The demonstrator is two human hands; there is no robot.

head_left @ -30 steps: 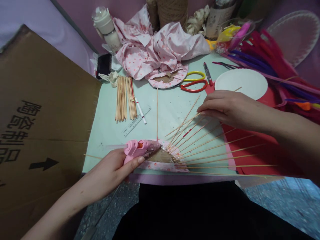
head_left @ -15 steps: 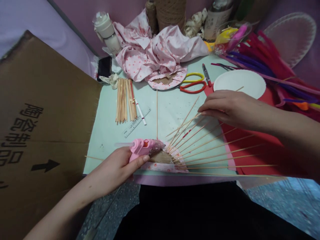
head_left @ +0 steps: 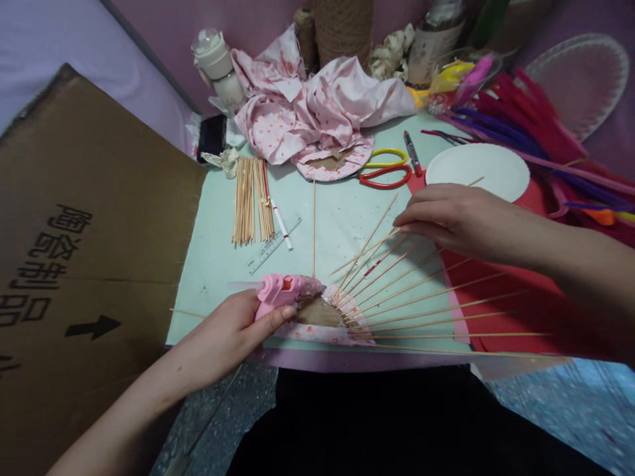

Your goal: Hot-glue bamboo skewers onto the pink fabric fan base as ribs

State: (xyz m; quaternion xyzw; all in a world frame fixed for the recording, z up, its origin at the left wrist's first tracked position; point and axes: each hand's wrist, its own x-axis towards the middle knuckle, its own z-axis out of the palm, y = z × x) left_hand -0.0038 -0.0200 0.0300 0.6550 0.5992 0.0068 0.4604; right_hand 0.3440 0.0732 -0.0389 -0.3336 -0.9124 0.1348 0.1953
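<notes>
My left hand (head_left: pixel 243 327) is wrapped round a pink glue gun (head_left: pixel 285 291), its nozzle end over a half-round cardboard piece (head_left: pixel 320 312) edged with pink patterned fabric. Several thin sticks (head_left: pixel 426 294) fan out to the right from this piece, and one upright stick (head_left: pixel 313 228) points away from its top. Above the fan, my right hand (head_left: pixel 436 211) pinches a loose wooden stick (head_left: pixel 364 251) whose pointed end hangs left of the other sticks. A bundle of sticks (head_left: pixel 252 201) lies at the left beside a white pen (head_left: pixel 281 225) and a clear ruler (head_left: pixel 274 244).
Crumpled pink fabric (head_left: pixel 327 99), scissors (head_left: pixel 385 176) and a marker (head_left: pixel 412 153) lie at the back. A white plate (head_left: pixel 479 168) rests on red sheets (head_left: pixel 540 317) at the right. A cardboard box (head_left: pixel 99 218) stands on the left, near a phone (head_left: pixel 211 137).
The whole view has shifted slightly. Both hands keep nearly the same places, still holding the glue gun and the stick.
</notes>
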